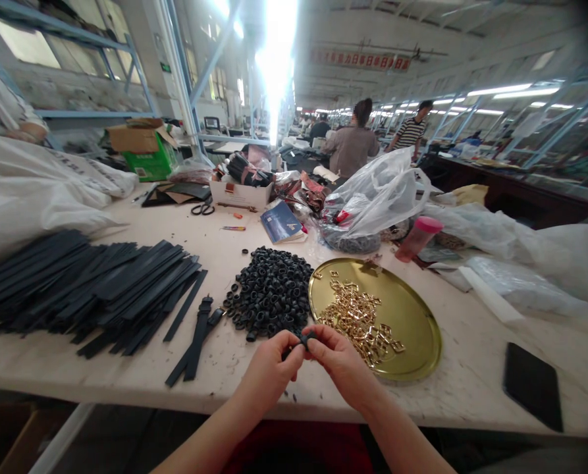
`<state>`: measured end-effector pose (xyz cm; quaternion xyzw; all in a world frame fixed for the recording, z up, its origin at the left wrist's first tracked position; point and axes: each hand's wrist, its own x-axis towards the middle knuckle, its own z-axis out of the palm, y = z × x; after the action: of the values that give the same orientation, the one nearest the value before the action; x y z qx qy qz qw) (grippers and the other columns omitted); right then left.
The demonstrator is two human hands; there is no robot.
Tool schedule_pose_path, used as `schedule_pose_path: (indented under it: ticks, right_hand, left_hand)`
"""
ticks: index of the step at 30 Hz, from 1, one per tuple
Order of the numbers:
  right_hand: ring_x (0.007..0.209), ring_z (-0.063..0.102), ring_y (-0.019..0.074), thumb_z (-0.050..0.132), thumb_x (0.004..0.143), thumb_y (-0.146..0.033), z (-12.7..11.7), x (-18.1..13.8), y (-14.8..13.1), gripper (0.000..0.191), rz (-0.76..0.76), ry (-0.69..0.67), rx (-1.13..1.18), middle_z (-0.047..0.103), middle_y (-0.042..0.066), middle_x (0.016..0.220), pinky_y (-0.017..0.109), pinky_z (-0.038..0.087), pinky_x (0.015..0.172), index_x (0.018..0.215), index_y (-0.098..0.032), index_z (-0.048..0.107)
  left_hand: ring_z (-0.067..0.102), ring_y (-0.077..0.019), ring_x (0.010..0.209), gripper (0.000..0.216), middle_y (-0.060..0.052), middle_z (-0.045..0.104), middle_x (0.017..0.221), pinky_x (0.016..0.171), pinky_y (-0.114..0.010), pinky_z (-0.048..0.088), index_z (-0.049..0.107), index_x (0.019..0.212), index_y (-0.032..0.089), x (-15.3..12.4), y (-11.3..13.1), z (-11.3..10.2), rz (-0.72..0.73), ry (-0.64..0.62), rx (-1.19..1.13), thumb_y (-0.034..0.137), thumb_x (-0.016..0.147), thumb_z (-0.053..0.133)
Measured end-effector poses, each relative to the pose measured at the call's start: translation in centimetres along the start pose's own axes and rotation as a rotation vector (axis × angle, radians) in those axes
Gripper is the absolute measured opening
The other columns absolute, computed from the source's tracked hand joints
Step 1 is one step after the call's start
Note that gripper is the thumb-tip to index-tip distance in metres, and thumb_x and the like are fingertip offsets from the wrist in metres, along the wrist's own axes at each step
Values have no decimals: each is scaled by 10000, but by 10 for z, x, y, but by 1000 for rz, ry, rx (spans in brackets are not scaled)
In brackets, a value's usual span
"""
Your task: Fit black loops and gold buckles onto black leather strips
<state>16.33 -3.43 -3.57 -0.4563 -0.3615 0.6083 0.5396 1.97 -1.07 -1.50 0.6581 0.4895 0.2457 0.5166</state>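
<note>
Pinching a small black piece (308, 338) between both sets of fingertips, I hold it over the near edge of the black loops (272, 289). My left hand (274, 359) has its thumb and index finger closed on one side of it, and my right hand (340, 359) grips the other side the same way; two facing pinches probably let me steady and work something so little. My fingers hide most of it, so I cannot tell its exact shape.

The loops sit heaped straight in front of me, likely so that either hand can get at them. Just right of the heap, the gold tray (428, 329) holds the gold buckles (355, 319); its raised rim seems useful for stopping them scattering. To my left lie the black strips (101, 289), mostly side by side, perhaps so that one lifts off easily. Between strips and loops, two black straps (197, 342) lie crossed on the table (471, 395). The phone (533, 385) rests well right, clear of the small parts.
</note>
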Motion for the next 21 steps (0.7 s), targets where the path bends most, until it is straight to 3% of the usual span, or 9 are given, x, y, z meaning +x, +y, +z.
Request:
schedule_pose_path:
  ticks: [7, 10, 13, 18, 21]
  right_hand:
    - [669, 505, 114, 675, 664, -291, 8, -6, 7, 208, -27, 57, -34, 581, -17, 712, 260, 386, 672, 816, -173, 598]
    - [654, 508, 124, 627, 710, -373, 10, -8, 8, 231, -27, 4, -3, 584, -6, 680, 273, 393, 655, 811, -166, 604]
    - [651, 506, 124, 543, 752, -472, 9, -8, 8, 331, -20, 47, 152, 595, 22, 718, 278, 403, 639, 776, -152, 620]
    - [542, 442, 52, 694, 666, -325, 6, -8, 12, 255, 159, -26, 234, 564, -20, 700, 198, 348, 533, 836, -153, 614]
    - [523, 445, 42, 675, 684, -364, 4, -11, 17, 277, 287, -147, 297, 541, -29, 654, 189, 344, 523, 826, -138, 599]
  left_hand:
    - [456, -72, 494, 189, 52, 518, 619, 464, -176, 366, 430, 950, 168, -7, -10, 0, 82, -67, -173, 175, 766, 391]
    - [475, -78, 517, 153, 40, 533, 629, 476, -180, 381, 413, 925, 166, -6, -12, -1, 74, -58, -196, 183, 774, 400]
    - [481, -86, 508, 151, 40, 537, 609, 473, -188, 390, 395, 912, 168, -6, -11, -2, 47, -48, -192, 222, 776, 430]
    - [508, -103, 541, 201, 36, 550, 636, 510, -206, 390, 420, 932, 172, -6, -9, -5, 37, -26, -43, 267, 761, 468]
    - [525, -126, 578, 203, 28, 559, 626, 549, -225, 381, 479, 899, 170, -6, -12, -8, 41, -5, 167, 298, 742, 484]
